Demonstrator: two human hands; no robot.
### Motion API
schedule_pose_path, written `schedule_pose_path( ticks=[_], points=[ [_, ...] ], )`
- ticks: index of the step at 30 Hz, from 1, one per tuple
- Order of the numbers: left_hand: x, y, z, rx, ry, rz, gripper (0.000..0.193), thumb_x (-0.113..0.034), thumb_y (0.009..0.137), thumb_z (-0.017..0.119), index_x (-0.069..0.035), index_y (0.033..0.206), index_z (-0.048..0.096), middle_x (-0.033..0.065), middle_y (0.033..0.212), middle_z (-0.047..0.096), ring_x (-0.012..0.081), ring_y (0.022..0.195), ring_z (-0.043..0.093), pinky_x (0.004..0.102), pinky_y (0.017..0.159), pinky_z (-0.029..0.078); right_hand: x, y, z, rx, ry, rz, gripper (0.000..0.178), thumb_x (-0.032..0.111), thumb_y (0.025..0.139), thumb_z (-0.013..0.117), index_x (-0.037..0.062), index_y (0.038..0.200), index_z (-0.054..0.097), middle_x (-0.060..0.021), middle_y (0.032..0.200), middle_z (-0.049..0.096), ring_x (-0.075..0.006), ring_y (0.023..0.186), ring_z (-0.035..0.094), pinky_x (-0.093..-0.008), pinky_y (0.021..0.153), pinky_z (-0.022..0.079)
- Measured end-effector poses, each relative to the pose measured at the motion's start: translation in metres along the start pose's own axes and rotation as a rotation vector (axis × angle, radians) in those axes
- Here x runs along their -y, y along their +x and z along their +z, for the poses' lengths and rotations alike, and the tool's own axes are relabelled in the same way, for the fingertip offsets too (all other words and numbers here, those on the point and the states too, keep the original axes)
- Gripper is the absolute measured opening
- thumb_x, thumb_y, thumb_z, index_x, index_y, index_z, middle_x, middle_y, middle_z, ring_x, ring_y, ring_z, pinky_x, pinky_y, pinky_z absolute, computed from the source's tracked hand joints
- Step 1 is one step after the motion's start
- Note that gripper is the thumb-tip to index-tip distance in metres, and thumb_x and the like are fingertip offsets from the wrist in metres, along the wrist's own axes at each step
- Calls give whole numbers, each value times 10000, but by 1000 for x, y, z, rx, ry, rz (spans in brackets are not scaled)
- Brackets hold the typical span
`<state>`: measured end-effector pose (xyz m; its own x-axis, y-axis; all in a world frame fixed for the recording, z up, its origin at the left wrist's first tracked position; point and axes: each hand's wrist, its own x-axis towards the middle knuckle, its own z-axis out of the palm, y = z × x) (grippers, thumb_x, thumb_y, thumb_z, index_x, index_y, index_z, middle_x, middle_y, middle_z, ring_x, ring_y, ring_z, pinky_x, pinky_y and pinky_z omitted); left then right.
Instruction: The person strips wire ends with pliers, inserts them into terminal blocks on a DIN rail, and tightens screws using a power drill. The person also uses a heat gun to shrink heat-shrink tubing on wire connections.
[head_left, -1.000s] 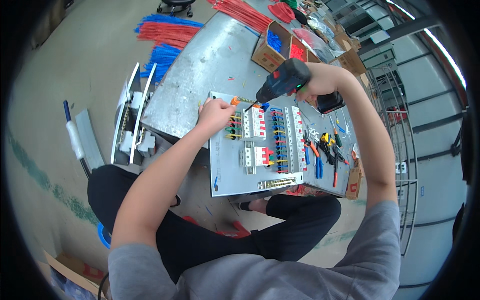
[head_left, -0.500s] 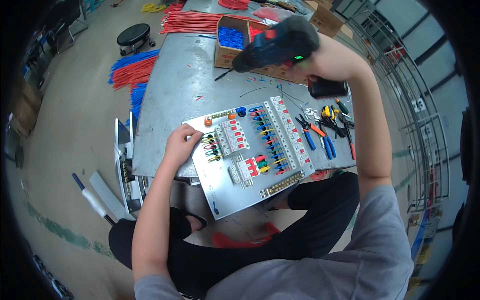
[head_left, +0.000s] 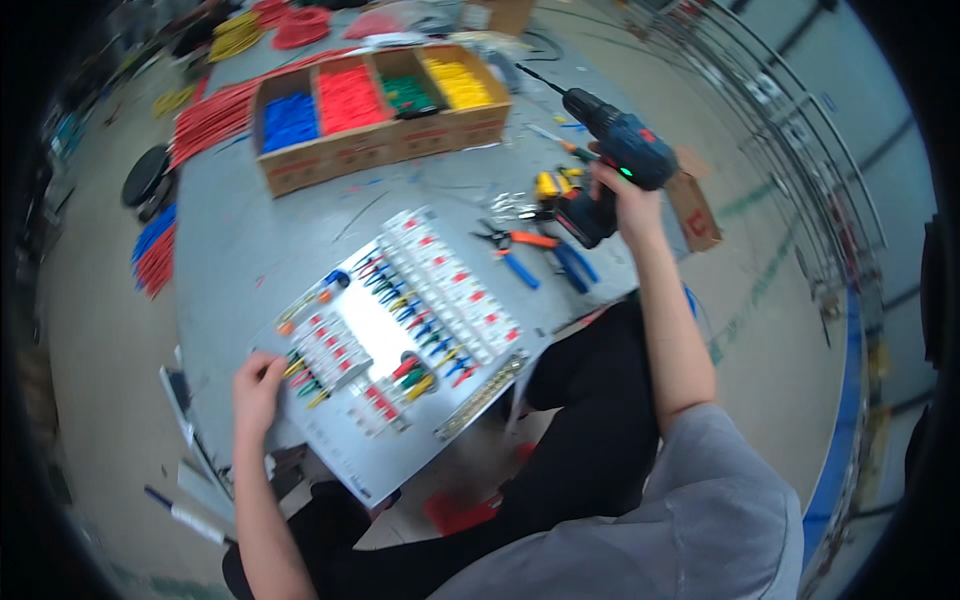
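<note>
My right hand (head_left: 632, 205) is wrapped round the grip of a dark blue cordless drill (head_left: 632, 145), raised over the right side of the table. The drill's long thin bit points far and left, touching nothing. A grey metal mounting plate (head_left: 365, 460) overhangs the table's near edge, carrying rows of circuit breakers (head_left: 330, 345) and short coloured wires. Brass terminal strips run along its edges. My left hand (head_left: 258, 388) is closed on the plate's left edge, beside the wire loops of the smaller breaker row; its fingertips are partly hidden.
Beyond the plate stands a cardboard box (head_left: 345, 155) with blue, red, green and yellow small parts in compartments. Wire strippers (head_left: 512, 255), blue-handled pliers (head_left: 573, 268) and a yellow tool (head_left: 555, 185) lie right of the plate. Red wire bundles (head_left: 215, 120) lie at the far left.
My right hand has carried the drill right, away from above the box, and the bit now points farther away. My left hand stays at the plate's edge. The view has turned.
</note>
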<state>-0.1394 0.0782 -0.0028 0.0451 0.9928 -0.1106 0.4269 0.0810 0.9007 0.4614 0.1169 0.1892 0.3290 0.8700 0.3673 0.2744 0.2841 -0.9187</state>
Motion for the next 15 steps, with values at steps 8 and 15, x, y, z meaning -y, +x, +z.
schedule_pose_path(
  ticks=[8, 15],
  points=[
    [9, -2, 8, -55, -84, 90, 124, -67, 1005, 752, 35, 1066, 788, 0, 906, 639, 101, 811, 552, 288, 746, 463, -56, -19, -96, -377, 37, 240, 269, 66, 934, 725, -7, 1192, 747, -36, 724, 638, -151, 603, 591, -320, 610, 491],
    [-16, -13, 7, -84, 231, 302, 248, 0, 976, 725, 26, 1216, 781, 59, 1004, 641, 156, 866, 619, 303, 748, 491, -126, -50, -118, -338, -26, 158, 347, 149, 1028, 749, 51, 1357, 701, 5, 911, 651, -111, 809, 620, -309, 776, 514]
  ],
)
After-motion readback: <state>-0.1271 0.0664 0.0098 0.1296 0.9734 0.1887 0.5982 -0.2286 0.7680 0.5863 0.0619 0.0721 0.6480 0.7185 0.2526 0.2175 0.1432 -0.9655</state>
